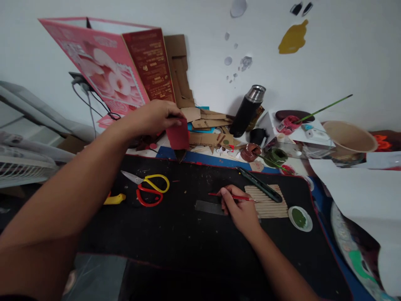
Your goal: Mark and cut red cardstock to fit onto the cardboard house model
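My left hand [166, 112] reaches to the back of the black mat [181, 242] and grips a red card piece [178, 136] from above. A dark pointed shape shows under the card; I cannot tell whether it belongs to it. Lower down, my right hand [239, 209] rests on the mat with a red pencil [235, 197] between thumb and fingers. Under that hand lies a clear strip [208, 207]. Beside it is a corrugated cardboard piece [269, 208] with a dark green utility knife [261, 186] across it. Scissors [145, 186] with yellow and red handles lie open at left.
Cardboard scraps [203, 138], a black thermos [247, 110] and paint jars [250, 152] line the wall. A pink bag [115, 75] stands back left. A lid of green paint [300, 218] sits right, near white paper [363, 200]. A fan [25, 167] is far left.
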`<state>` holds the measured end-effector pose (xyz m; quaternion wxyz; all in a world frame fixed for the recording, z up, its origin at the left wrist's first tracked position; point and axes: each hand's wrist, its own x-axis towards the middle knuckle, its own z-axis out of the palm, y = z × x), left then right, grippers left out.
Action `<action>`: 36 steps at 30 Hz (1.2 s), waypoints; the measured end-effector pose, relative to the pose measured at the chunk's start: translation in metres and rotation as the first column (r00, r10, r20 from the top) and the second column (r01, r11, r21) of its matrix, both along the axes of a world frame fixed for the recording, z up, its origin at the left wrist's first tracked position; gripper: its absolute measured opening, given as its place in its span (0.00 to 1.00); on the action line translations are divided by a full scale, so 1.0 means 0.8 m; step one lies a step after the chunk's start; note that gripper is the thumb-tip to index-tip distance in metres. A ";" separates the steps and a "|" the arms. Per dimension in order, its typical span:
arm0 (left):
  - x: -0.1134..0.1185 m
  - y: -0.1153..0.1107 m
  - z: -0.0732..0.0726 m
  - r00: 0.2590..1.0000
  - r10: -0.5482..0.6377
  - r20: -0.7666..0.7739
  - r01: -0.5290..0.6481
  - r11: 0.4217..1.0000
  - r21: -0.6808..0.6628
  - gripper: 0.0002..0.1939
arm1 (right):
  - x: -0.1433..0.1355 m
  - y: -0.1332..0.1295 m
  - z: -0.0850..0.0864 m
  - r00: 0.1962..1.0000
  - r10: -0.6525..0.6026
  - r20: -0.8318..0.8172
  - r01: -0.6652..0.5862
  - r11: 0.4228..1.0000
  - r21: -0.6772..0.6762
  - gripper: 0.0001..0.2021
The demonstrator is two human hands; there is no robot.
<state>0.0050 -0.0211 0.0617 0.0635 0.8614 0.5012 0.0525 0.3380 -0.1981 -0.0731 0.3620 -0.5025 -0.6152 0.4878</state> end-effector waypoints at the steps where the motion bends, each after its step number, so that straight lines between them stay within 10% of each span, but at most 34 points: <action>1: 0.000 0.000 0.000 1.000 0.001 -0.008 -0.001 1.000 -0.002 0.24 | -0.001 0.001 0.000 1.000 -0.005 -0.021 0.005 1.000 -0.014 0.25; 8: 0.006 -0.003 0.003 1.000 -0.004 -0.006 0.004 1.000 0.000 0.24 | -0.008 0.004 0.011 0.996 -0.022 -0.091 0.016 0.998 -0.068 0.24; 16: 0.002 0.000 -0.002 0.999 -0.039 0.018 0.039 0.999 0.028 0.20 | -0.013 0.017 0.035 0.947 0.130 0.295 -0.224 0.923 0.313 0.11; 20: 0.001 -0.009 0.001 0.998 -0.026 0.051 0.024 0.998 0.050 0.20 | -0.006 0.042 0.050 0.767 0.144 0.626 -0.467 0.793 0.390 0.13; 26: -0.017 -0.052 0.030 0.921 0.047 0.387 -0.143 0.965 0.221 0.18 | -0.007 0.063 0.064 0.417 0.059 0.907 -0.605 0.763 0.228 0.24; 36: -0.049 -0.080 0.020 0.635 0.240 0.735 -0.341 0.940 -0.012 0.12 | -0.158 0.026 0.092 0.375 0.368 0.851 -0.789 0.609 0.085 0.16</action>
